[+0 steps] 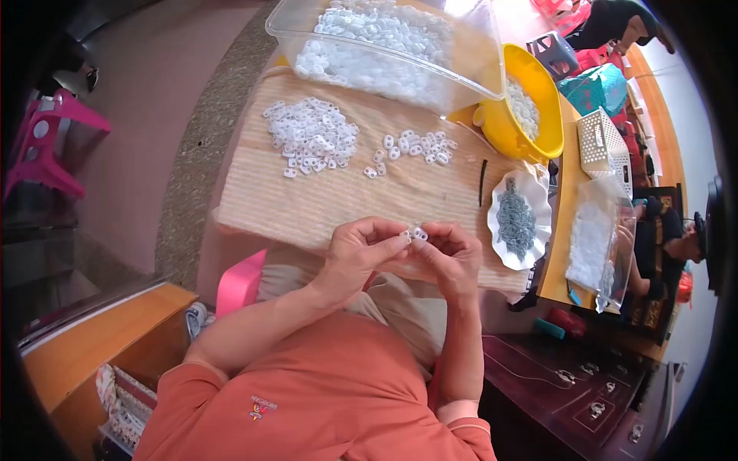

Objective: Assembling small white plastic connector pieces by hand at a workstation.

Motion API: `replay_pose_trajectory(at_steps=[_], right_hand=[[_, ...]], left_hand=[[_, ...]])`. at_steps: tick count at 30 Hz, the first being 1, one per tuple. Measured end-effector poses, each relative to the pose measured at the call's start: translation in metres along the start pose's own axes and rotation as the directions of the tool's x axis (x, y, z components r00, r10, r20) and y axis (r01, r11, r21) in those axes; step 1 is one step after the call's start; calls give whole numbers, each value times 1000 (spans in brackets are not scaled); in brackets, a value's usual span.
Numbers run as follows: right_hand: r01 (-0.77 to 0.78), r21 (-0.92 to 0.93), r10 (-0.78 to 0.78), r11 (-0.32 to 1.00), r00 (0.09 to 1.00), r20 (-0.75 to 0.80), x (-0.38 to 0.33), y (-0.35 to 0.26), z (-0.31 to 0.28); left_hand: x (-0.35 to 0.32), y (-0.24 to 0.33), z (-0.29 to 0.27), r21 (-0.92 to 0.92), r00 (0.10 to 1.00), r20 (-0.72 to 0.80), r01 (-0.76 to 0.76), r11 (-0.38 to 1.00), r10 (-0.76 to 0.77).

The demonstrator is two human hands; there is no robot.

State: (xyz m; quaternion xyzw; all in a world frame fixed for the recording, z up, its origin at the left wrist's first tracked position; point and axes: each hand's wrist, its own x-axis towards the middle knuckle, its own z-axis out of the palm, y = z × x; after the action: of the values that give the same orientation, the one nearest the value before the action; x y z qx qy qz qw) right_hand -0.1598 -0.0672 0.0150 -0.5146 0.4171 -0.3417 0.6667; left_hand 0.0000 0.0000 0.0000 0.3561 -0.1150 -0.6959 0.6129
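My left hand (357, 255) and my right hand (455, 263) meet at the table's near edge, thumbs and fingertips pinched. Between the right fingertips sits a small white plastic piece with holes (420, 233). The left fingertips grip another small pale piece (406, 236), mostly covered by the thumb. Whether the two pieces touch cannot be made out. Beyond my hands, a large heap of similar white pieces (314, 137) lies on the striped cloth (307, 201). A smaller scatter of them (415, 145) is to its right. Small grey parts (516, 221) fill a white wavy-edged dish (499, 250) on the right.
A clear plastic bin (369, 49) of white pieces stands at the back. Beside it is a yellow bowl (551, 115). A dark thin stick (483, 183) lies near the dish. Farther right, another person (667, 253) sits by a clear tray (592, 246). A pink stool (58, 142) stands left.
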Motion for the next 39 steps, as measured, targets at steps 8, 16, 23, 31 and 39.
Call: replay_pose_trajectory(at_steps=[8,16,23,31,39], right_hand=[[63,-95,-65,994,998,-19,-2,6,5],[252,-285,-256,925,966,23,0,13,1],[275,-361,-305,891,952,-28,0,15,4],[270,-455,-304,848,953,-2,0,9,6],[264,-483,-258,835,963,82,2,11,-3]], left_hand=[[-1,1,1,-14,999,-27,-36,999,36],[0,-3,-2,-16,998,-41,-54,998,54],[-1,-1,0,-28,995,-78,-59,998,57],[-2,1,2,-61,996,-71,-56,997,51],[-2,1,3,-50,997,-57,-48,998,46]])
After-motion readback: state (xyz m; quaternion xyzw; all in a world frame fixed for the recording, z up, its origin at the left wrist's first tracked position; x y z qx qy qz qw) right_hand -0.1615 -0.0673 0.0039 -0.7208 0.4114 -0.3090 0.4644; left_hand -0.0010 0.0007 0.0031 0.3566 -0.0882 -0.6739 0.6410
